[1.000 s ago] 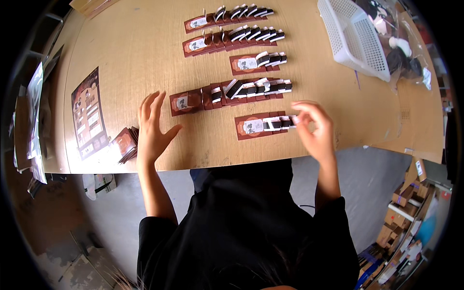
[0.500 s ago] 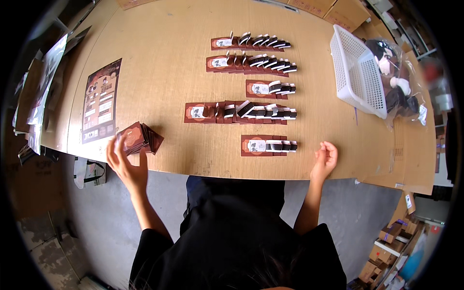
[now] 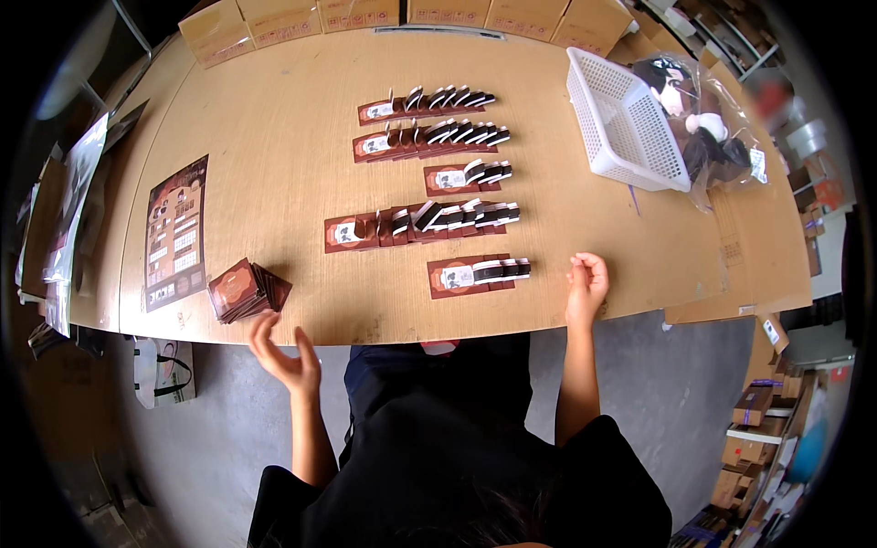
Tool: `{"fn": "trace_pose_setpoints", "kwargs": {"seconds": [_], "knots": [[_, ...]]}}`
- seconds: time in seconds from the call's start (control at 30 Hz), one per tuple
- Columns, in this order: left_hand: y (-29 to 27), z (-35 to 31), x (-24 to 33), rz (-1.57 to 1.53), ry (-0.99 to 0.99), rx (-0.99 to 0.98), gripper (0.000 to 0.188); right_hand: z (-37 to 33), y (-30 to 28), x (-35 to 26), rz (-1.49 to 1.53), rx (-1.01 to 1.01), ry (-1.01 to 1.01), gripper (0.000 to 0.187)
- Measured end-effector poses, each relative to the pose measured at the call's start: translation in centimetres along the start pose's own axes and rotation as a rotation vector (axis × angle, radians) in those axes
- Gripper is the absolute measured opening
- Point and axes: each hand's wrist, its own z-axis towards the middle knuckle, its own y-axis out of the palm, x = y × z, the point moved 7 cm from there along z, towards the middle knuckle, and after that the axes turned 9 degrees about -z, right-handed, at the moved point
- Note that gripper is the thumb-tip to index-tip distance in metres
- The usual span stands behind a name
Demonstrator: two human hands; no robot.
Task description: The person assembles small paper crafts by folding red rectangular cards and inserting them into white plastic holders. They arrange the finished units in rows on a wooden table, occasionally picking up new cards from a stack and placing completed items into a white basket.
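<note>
Left hand (image 3: 292, 365) is held half-open, nothing gripped; the dark red card pile (image 3: 245, 290) is spread just past its fingertips. Right hand (image 3: 586, 288)'s loosely curled, can't tell if anything's held; nearest card row (image 3: 477, 276) is laid out to its left.

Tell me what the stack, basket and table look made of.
Stack: probably coated card, slightly glossy; thin, flat layered edges.
Basket: likely moulded plastic, white, semi-matt; regular perforations.
Table: wood or wood-print laminate, low sheen; fine grain lines, can't tell which.

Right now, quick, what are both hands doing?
Left hand: open, empty, near the card pile.
Right hand: loosely curled; can't tell if it holds anything.
</note>
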Motion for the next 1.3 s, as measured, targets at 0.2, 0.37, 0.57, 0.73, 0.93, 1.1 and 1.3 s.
{"fn": "trace_pose_setpoints", "kwargs": {"seconds": [0.2,0.37,0.57,0.73,0.93,1.1,1.3], "knots": [[1.5,-6.4,0.7,-0.049,-0.014,-0.258,0.019,-0.4,-0.2,-0.2,-0.021,0.026,0.032,0.007],[-4.5,-28.2,-20.9,0.432,-1.083,-0.473,0.017,-0.6,-0.3,0.6,-0.065,0.051,0.046,0.008],[1.7,-47.1,-20.3,-0.770,-2.362,-0.402,0.038,-1.0,-2.0,0.9,-0.226,0.065,0.015,0.009],[2.0,-44.8,-21.0,-0.773,-2.305,-0.099,0.039,-0.7,-1.0,0.1,-0.430,-0.055,0.027,0.007],[-3.5,-41.0,-24.6,-0.647,-2.245,0.084,0.039,-1.3,-3.2,2.0,-0.519,0.029,0.108,0.005],[-6.3,-38.7,-29.7,-0.606,-2.196,0.083,0.040,-1.0,-1.3,0.6,-0.539,0.110,0.088,0.005],[-5.4,-38.4,-35.0,-0.670,-2.094,0.049,0.042,-0.1,-0.8,0.6,-0.393,0.118,0.010,0.006]]}}
